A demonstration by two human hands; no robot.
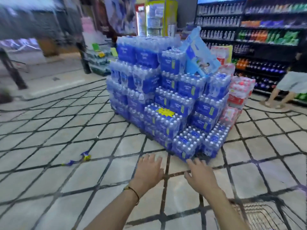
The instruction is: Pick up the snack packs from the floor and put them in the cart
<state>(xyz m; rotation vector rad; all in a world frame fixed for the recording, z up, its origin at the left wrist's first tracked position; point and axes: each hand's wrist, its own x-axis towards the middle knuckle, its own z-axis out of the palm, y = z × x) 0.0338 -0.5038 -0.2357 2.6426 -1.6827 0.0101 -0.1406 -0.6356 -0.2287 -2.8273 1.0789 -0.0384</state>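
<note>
1. left hand (pixel 150 168): stretched forward over the tiled floor (pixel 49 130), palm down, fingers spread wide, holding nothing; a thin dark cord bracelet (pixel 132 192) circles its wrist.
2. right hand (pixel 198 175): stretched forward beside the left, palm down, fingers spread and loosely curled, holding nothing; its fingertips lie near the lowest corner of the stacked water.
3. snack packs (pixel 78 160): a short linked strip of blue and yellow sachets lying flat on the floor, to the left of the left hand and well apart from it; blurred, so the print cannot be read.
4. cart (pixel 259 213): a wire basket seen in part at the lower right edge, below the right forearm; its contents cannot be told.
5. bottled-water display (pixel 166 90): shrink-wrapped blue packs stacked in steps in the middle of the aisle, with a yellow star-shaped tag (pixel 165 112) on one lower pack and a tilted blue placard (pixel 199 53) on top.
6. red-labelled bottle packs (pixel 239 90): stacked against the right side of the blue display.
7. drink shelves (pixel 265 30): dark racks of bottles along the right wall.
8. another person (pixel 285 83): standing at the shelves, far right, only legs and light shorts in view.
</note>
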